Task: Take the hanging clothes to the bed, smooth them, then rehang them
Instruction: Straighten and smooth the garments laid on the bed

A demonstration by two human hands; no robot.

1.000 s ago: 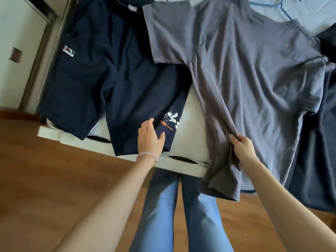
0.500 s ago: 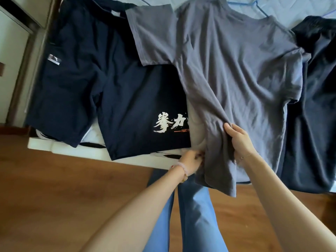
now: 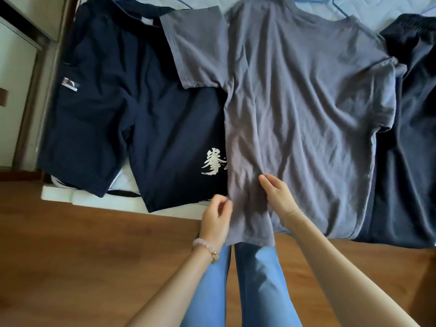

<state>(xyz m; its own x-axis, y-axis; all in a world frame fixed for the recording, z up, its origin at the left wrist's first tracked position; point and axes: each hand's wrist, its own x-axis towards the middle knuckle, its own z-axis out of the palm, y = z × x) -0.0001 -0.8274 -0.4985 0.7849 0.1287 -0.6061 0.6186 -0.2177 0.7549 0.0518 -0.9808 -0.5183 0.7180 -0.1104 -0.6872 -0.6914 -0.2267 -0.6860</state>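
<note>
A grey T-shirt (image 3: 306,109) is lying front-up across the bed (image 3: 354,17), collar pointing away from the person and both short sleeves spreading outward. Its cloth is showing soft creases all over, and many of them are running toward one spot low on its left half. The hem is hanging past the bed's near edge, and the left corner is drooping lowest. The right hand (image 3: 278,197) is resting on that lower left part of the T-shirt, thumb and curled fingers pinching a gathered fold of the grey cloth where the creases are meeting. The left hand (image 3: 217,218) is hovering right at the T-shirt's left side edge with its fingers loosely curled; blur is hiding whether it is gripping the edge or only touching it. Left of the T-shirt, and partly under its sleeve and side, navy shorts (image 3: 106,109) with white brush-style characters on one leg are lying flat. Right of the T-shirt, another dark garment (image 3: 412,142) is lying stretched out, its lower end hanging over the bed's edge. Below the T-shirt's hem, the person's blue jeans (image 3: 254,284) are standing over a wooden floor (image 3: 70,256).
</note>
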